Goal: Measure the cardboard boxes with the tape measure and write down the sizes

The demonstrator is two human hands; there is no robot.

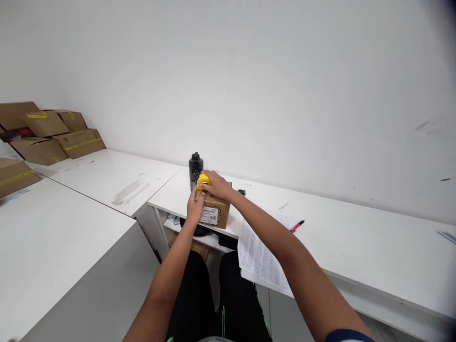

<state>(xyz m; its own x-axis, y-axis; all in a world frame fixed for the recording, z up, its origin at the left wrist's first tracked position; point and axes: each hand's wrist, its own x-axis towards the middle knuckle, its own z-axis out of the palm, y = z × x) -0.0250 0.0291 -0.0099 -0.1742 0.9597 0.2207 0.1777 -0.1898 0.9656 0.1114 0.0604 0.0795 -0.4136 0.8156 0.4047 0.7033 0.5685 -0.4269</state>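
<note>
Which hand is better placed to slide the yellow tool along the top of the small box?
Probably right: the right hand grips the yellow tool atop the small box; the left hand only rests against its front.

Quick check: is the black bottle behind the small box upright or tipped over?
Upright. The black bottle stands on the white desk, cap uppermost, just behind the cardboard box.
</note>
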